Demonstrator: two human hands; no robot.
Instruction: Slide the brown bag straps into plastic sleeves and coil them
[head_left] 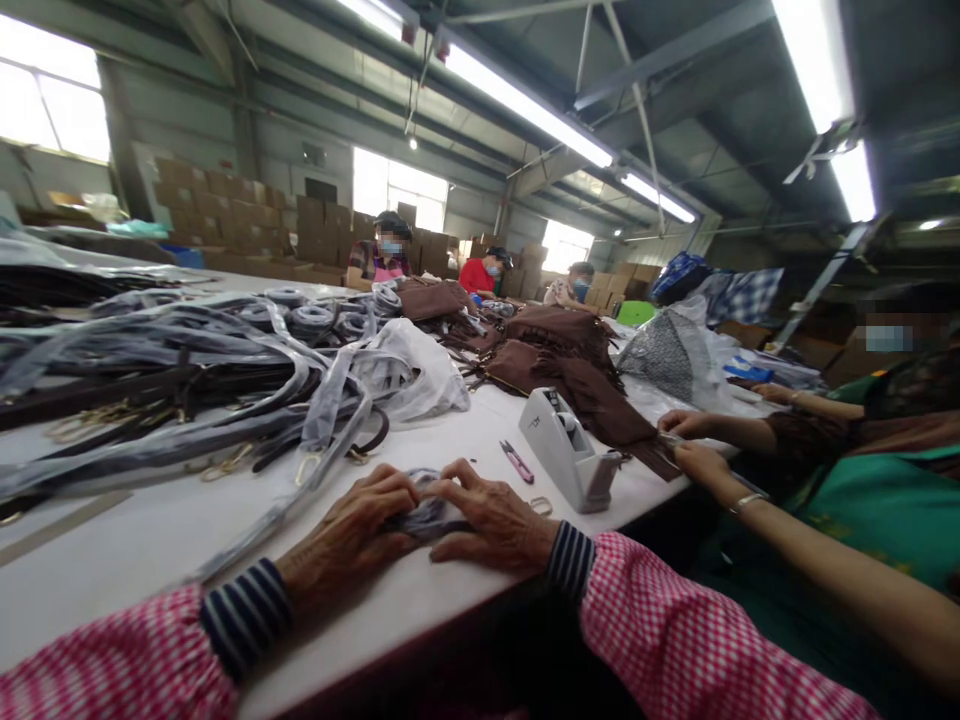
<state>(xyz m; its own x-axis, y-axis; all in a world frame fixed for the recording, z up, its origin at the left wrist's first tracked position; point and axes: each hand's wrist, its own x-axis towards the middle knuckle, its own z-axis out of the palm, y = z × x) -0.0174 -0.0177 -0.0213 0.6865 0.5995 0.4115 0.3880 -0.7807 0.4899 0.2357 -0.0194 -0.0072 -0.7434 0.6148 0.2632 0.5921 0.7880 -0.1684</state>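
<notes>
A coiled strap in clear plastic wrap (427, 512) lies on the white table near its front edge. My left hand (352, 530) curves round the coil's left side, fingers bent over it. From the right, my right hand (499, 520) presses on the coil with bent fingers, its thumb low along the table. Just beyond my right hand are small pink-handled snips (516, 461) and a metal ring (540, 506). A grey tape dispenser (566, 450) stands to the right of them.
Wrapped straps (225, 345) heap over the table's left side. Brown fringed bags (555, 350) and a white plastic bag (409, 370) lie farther back. At the right, a co-worker's hands (697, 455) hold brown material. Several people sit across the table.
</notes>
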